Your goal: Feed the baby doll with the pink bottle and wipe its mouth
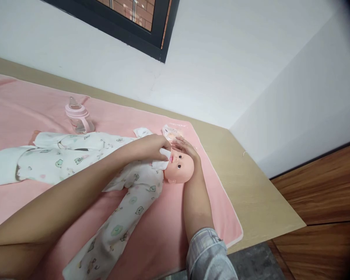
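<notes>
A baby doll (179,167) lies on its back in a white printed baby outfit (140,182), its bald head toward the right. My left hand (155,147) reaches over its chest and pinches a white tissue (160,165) against its mouth and chin. Beyond the head, my right hand (186,147) rests with fingers stretched out along the far side of the face. Part of that palm is hidden behind the head. A small clear plastic packet (169,131) lies just past my right fingers.
A pink blanket (221,210) covers much of the wooden table (251,194). On it, a baby bottle (80,118) with a pink collar and handle stands beyond the doll's legs. White walls and a dark window frame (128,33) border the far side; wood panelling (323,202) is at right.
</notes>
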Demonstrator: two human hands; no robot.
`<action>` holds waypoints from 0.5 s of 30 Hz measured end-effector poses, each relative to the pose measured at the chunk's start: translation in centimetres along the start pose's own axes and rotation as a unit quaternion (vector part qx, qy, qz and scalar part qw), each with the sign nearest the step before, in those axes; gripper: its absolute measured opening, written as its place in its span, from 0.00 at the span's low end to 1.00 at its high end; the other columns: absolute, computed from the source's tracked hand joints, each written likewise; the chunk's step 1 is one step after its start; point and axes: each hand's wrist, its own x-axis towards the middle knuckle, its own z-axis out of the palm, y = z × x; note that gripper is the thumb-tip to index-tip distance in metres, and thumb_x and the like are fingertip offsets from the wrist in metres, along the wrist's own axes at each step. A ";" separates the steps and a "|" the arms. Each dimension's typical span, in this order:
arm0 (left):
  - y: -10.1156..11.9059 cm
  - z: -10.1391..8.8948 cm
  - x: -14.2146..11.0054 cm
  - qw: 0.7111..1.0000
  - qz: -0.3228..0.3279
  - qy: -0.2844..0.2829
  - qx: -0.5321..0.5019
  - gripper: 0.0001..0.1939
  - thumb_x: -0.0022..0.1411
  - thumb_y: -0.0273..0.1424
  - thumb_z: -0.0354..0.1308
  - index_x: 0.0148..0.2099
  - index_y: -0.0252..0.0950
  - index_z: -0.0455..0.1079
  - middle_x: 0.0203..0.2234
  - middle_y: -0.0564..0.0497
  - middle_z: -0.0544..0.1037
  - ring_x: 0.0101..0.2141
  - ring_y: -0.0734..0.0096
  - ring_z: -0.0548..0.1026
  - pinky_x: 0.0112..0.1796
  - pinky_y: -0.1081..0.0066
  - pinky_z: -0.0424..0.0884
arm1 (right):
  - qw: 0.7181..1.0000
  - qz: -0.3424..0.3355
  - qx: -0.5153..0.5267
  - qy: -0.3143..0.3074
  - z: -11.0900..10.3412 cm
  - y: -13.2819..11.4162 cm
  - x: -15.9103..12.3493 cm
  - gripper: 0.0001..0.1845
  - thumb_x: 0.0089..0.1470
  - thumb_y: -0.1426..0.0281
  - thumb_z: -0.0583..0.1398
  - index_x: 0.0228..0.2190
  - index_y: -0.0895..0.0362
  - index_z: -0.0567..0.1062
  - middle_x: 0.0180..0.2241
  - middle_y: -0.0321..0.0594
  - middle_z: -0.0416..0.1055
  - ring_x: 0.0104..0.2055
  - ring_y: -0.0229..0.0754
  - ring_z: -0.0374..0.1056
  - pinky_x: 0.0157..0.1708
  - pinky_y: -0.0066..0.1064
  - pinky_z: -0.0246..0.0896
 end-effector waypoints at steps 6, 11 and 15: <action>-0.3 0.0 0.0 1.000 0.002 0.012 -0.004 0.05 0.53 0.32 0.55 0.27 0.37 0.66 0.22 0.54 0.71 0.24 0.69 0.68 0.24 0.70 0.55 | 1.000 0.010 -0.005 0.024 0.4 -0.3 -0.2 0.21 0.46 0.70 0.68 0.43 0.53 0.71 0.38 0.40 0.78 0.50 0.44 0.72 0.58 0.43 0.65; -0.1 -0.2 -0.1 1.000 0.002 0.028 -0.014 0.04 0.54 0.31 0.54 0.32 0.38 0.69 0.26 0.54 0.75 0.25 0.69 0.70 0.24 0.71 0.57 | 1.000 0.011 -0.003 0.025 0.4 -0.3 0.0 0.20 0.47 0.70 0.67 0.42 0.53 0.71 0.38 0.39 0.77 0.51 0.44 0.72 0.59 0.43 0.65; 0.1 -0.2 0.0 1.000 -0.006 0.030 0.002 0.03 0.54 0.29 0.54 0.32 0.37 0.69 0.26 0.54 0.75 0.26 0.68 0.71 0.25 0.71 0.57 | 1.000 0.006 -0.007 0.026 0.5 -0.3 -0.1 0.18 0.47 0.70 0.66 0.41 0.53 0.71 0.38 0.39 0.78 0.51 0.44 0.72 0.59 0.43 0.65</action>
